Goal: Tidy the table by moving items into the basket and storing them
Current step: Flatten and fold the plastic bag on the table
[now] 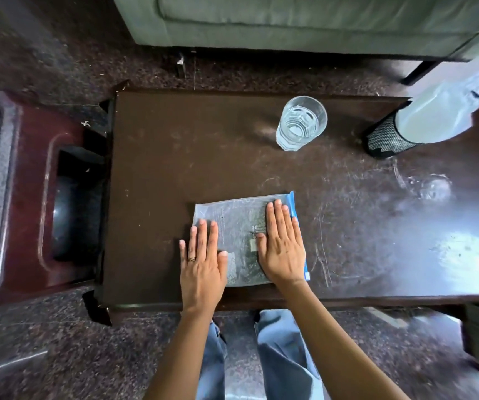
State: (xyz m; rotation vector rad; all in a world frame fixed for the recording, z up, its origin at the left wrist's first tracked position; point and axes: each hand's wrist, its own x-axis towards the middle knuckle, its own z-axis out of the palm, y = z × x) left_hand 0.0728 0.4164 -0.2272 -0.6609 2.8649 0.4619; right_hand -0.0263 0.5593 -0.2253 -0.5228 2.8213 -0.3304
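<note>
Here, both hands lie flat on a clear plastic pouch (238,223) that rests near the front edge of the dark brown tabletop (189,154), roughly at its middle. The left hand (202,264) covers the pouch's left edge, its outer fingers spilling onto the bare wood, and wears a ring (192,259). The right hand (283,246) presses the pouch's right part, just beside the blue zip strip (293,197) along that side. Neither grip closes on anything: fingers are straight and together, palms down, pressing rather than holding. Something dark shows through the plastic (too blurred to name).

Farther back, well apart from the pouch, a clear glass (301,124) with water stands upright. To its right, at the far right of the tabletop, stands the black mesh basket (385,138), with a pale sheet (440,111) rising from its mouth; whether this is paper or plastic I cannot tell. Window glare washes over the tabletop's right end.

Beyond the tabletop is a grey-green sofa (290,21); to the left, a maroon chair (30,197). The speckled dark floor (59,356) runs all round, and the person's blue jeans (281,356) show below the forearms.
</note>
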